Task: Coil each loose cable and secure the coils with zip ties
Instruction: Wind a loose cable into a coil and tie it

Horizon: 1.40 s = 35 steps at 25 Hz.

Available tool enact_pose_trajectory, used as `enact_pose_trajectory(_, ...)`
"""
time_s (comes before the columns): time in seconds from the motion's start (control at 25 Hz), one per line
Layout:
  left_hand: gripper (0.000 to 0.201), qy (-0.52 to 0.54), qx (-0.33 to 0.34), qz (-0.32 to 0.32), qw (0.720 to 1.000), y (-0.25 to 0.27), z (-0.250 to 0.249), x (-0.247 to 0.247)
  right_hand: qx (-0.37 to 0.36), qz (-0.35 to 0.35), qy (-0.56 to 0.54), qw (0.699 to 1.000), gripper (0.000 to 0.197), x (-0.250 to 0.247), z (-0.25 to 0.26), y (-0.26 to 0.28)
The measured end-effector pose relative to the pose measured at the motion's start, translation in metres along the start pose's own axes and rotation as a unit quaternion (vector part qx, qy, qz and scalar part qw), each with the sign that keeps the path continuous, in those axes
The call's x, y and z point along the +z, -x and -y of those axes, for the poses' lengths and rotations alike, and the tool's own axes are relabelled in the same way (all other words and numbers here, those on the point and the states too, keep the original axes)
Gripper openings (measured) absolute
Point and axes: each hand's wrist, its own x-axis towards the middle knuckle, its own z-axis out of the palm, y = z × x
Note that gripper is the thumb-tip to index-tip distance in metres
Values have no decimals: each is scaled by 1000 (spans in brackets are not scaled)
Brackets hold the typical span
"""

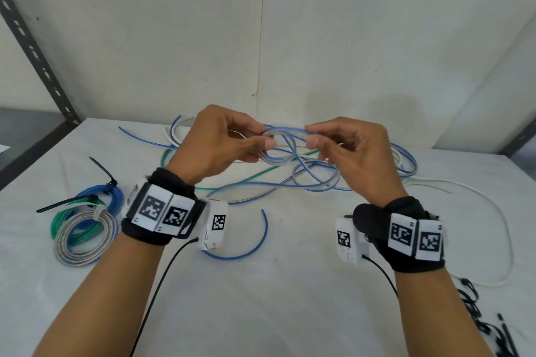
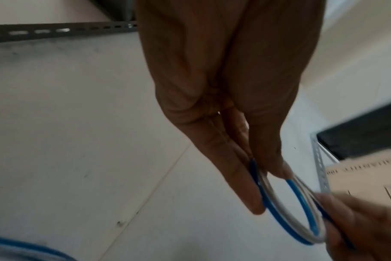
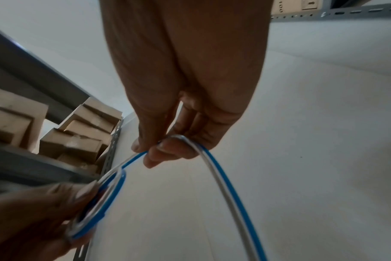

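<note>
A small coil of blue-and-clear cable (image 1: 280, 146) hangs in the air above the table between both hands. My left hand (image 1: 232, 139) pinches the coil's left side between thumb and fingers (image 2: 246, 185). My right hand (image 1: 336, 145) pinches the same cable (image 3: 214, 164) just right of the coil, and its loose length trails down to the tangle of blue, green and white cables (image 1: 319, 177) on the table. In the left wrist view the coil (image 2: 286, 211) shows as two or three turns.
Three finished coils (image 1: 84, 223), blue, green and clear, lie at the left with black zip ties (image 1: 101, 171) on them. A short blue cable piece (image 1: 249, 243) lies between my wrists. A white cable (image 1: 493, 235) loops at the right. Spare black zip ties (image 1: 487, 324) lie near the bottom right.
</note>
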Motion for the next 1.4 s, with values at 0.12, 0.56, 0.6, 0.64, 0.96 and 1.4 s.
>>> enact_pose_trajectory(0.12, 24, 82, 11, -42, 996, 0, -1, -12, 2, -57, -42, 997, 7, -6, 4, -2)
enact_pose_trajectory(0.56, 10, 249, -6, -116, 962, -2, -7, 17, 29, -138, -196, 970, 9, 63, 14, 13)
enact_pose_trajectory(0.6, 11, 252, -3, -120, 960, -2, -7, 17, 27, -152, -189, 970, 9, 64, 15, 14)
enact_pose_trajectory(0.64, 11, 253, 1, -125, 959, -2, -7, 16, 27, -169, -182, 968, 8, 65, 16, 14)
enact_pose_trajectory(0.96, 13, 213, 18, -145, 966, -2, -6, 7, -12, -240, -143, 960, 15, 66, 18, 16)
enact_pose_trajectory(1.4, 14, 274, -1, -129, 953, -2, -6, 14, 3, -220, -176, 960, 13, 75, 19, 19)
